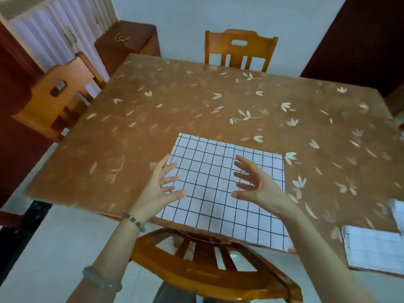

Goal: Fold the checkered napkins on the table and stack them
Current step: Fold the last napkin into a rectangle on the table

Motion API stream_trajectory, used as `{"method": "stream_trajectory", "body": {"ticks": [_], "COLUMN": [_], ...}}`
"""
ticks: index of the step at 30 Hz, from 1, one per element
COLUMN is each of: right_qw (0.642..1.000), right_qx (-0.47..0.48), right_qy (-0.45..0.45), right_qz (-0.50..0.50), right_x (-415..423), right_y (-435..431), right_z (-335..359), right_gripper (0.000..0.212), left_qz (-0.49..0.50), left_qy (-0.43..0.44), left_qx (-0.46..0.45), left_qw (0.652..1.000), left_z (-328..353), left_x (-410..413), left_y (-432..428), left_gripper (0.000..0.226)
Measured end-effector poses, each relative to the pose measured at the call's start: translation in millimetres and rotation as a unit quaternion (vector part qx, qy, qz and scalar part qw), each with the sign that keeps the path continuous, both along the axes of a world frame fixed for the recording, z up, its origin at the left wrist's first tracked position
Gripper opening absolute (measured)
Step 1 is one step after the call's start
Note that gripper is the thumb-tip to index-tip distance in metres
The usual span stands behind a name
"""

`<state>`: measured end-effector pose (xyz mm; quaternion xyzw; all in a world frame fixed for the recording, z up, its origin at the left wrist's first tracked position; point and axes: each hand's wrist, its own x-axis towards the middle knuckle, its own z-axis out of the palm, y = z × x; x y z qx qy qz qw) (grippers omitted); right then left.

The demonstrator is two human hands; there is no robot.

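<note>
One wide-angle camera on the person's head looks forward and down, from above the near chair [203,274], close over the table [196,101] and its front edge

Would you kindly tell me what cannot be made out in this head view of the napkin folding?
- Head view: the folded napkin at the right is blurred and cut by the frame edge, so its layers cannot be counted.
- Head view: a white item beyond it is mostly cut off by the right edge and cannot be identified.
- Head view: whether the left hand and right hand touch the flat napkin cannot be told from above.
</note>
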<state>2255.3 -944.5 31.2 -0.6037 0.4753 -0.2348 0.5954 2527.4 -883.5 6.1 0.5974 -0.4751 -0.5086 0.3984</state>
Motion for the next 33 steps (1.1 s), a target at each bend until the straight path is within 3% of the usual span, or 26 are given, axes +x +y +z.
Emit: {"method": "stream_trajectory", "body": {"ticks": [13, 18, 23, 25, 28, 33], "right_qw": [0.992, 0.97, 0.888, 0.87, 0.848, 0.837], "right_qx": [0.035, -0.02, -0.093, -0.1, -0.135, -0.156], "right_qy": [0.084, 0.243, 0.436, 0.461, 0.48, 0.485], "right_qz": [-0.092, -0.003, 0.109, 0.142, 0.179, 0.202], "right_x": [12.2, 12.0, 4.2, 0.9, -3.3, -6.4], "right_y": [-19.2, -42.3, -56.7, -58.5, -59.8, -63.6], "right_z": [-52.1, -102.5, -158.4, -171.3, -185.0, -196.8], "right_gripper": [0.079, 0.083, 0.102, 0.109, 0.113, 0.106], "left_qz": [-0.075, -0.081, -0.01, -0.014, -0.095, -0.146], "left_qy": [-0.027, -0.108, -0.331, -0.396, -0.484, -0.538], "left_qx": [0.078, 0.125, 0.135, 0.128, 0.087, 0.094], "left_qw": [0.994, 0.983, 0.934, 0.909, 0.865, 0.825], "left_z": [-44.9, -90.1, -134.8, -146.7, -165.4, -186.4], "left_x": [23.3, 26.8, 27.7, 26.1, 22.6, 21.5], "left_y": [-77.8, -92.6, -106.3, -112.0, -114.5, -108.7], "left_gripper": [0.093, 0.08, 0.066, 0.066, 0.066, 0.072]}}
